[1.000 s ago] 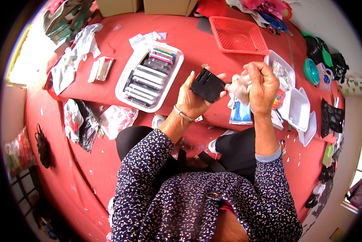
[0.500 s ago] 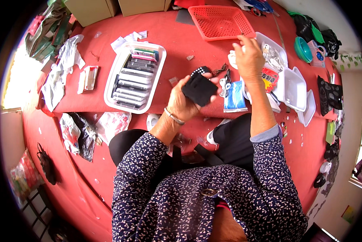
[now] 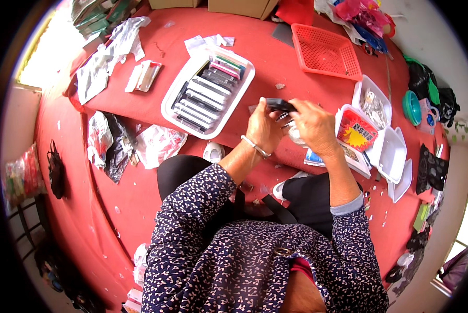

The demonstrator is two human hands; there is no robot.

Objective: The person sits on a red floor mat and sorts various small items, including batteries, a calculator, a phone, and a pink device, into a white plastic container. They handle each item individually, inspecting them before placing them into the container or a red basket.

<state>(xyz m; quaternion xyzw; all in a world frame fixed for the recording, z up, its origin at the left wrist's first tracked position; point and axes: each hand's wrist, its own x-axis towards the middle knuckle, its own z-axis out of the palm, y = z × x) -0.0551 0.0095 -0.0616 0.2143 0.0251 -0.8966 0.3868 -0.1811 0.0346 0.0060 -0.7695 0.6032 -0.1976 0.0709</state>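
My left hand (image 3: 264,128) is closed around a small flat black pouch-like item (image 3: 279,105), tilted so its edge faces me. White dots show on its underside or on a piece beneath it. The fingers of my right hand (image 3: 316,129) are bent at its right end and pinch it. Part of a white object (image 3: 296,134) shows below and behind my right hand; its kind is hidden. To the left stands a white plastic bin (image 3: 169,102), filled with a row of flat black and white cases (image 3: 202,99).
A red mesh basket (image 3: 328,52) lies at the back right. Nearer are a white container (image 3: 386,107) of cables, a red-and-yellow sign (image 3: 356,131) and white trays (image 3: 393,151). Plastic bags (image 3: 161,146) and paper scraps lie on the red cloth (image 3: 268,57).
My right hand has come down from near the basket to the black item. My left hand has raised and turned the item edge-on. The whole view has shifted.
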